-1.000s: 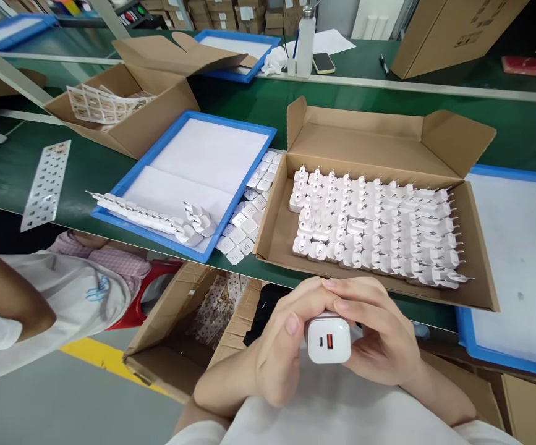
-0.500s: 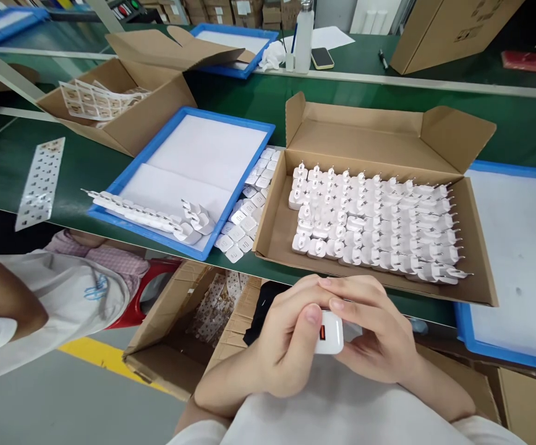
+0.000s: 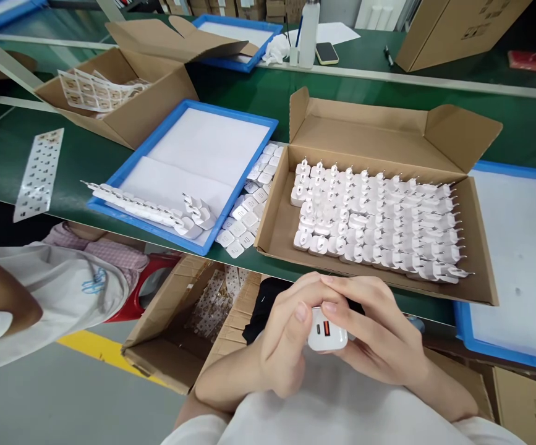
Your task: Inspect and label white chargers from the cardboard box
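Note:
Between my two hands is a white USB wall charger (image 3: 327, 339), its port face turned up toward me with one small dark slot and one orange-lined slot. My left hand (image 3: 290, 337) is closed round its left side, the thumb beside the ports. My right hand (image 3: 376, 327) grips the other side, and its fingers overlap the left ones above the charger. The charger's far end is hidden under the fingers. Just beyond my hands stands an open cardboard box (image 3: 272, 232) with rows of white chargers (image 3: 374, 216), pins up.
A blue-rimmed tray (image 3: 156, 133) at left holds a row of chargers. More chargers (image 3: 244, 225) lie between tray and box. Another blue-rimmed tray (image 3: 518, 247) sits at right. A carton (image 3: 165, 327) stands below the bench edge. A co-worker's arm (image 3: 3, 290) is at far left.
My left thumb has shifted left off the charger's face, so both ports now show. The charger has turned slightly. The co-worker's hand at left has moved mostly out of view.

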`<move>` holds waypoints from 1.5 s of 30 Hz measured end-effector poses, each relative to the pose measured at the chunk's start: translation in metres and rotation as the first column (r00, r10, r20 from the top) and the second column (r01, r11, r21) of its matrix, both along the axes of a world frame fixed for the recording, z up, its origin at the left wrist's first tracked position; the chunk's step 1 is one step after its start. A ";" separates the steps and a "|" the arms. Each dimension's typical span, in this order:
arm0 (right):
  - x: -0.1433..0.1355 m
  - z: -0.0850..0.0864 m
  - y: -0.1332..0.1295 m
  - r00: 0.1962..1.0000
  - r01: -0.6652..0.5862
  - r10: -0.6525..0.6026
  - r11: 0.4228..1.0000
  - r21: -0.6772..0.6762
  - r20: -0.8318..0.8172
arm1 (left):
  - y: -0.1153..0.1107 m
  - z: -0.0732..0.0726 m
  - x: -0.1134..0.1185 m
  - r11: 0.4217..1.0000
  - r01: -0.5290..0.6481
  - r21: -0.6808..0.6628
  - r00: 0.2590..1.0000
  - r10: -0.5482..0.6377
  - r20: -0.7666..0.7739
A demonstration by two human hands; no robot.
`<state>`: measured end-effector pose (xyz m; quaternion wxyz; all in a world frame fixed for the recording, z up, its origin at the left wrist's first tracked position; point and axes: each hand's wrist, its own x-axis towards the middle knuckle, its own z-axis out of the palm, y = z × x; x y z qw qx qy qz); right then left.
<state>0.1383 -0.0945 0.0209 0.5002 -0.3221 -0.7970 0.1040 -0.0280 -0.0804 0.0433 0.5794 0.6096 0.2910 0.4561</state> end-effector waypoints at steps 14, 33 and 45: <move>-0.005 -0.001 0.001 0.999 -0.022 0.019 0.993 -0.119 -0.029 | 0.000 -0.003 -0.003 0.992 0.012 -0.122 0.995 0.000 0.102; -0.022 0.029 0.069 0.920 0.056 0.012 0.985 -0.161 0.393 | 0.018 -0.077 -0.042 0.944 -0.273 -0.184 0.845 0.326 0.423; -0.068 -0.009 0.172 0.367 0.176 -0.035 0.984 -0.032 0.930 | 0.037 -0.081 -0.104 0.457 -0.835 0.306 0.396 0.886 -0.241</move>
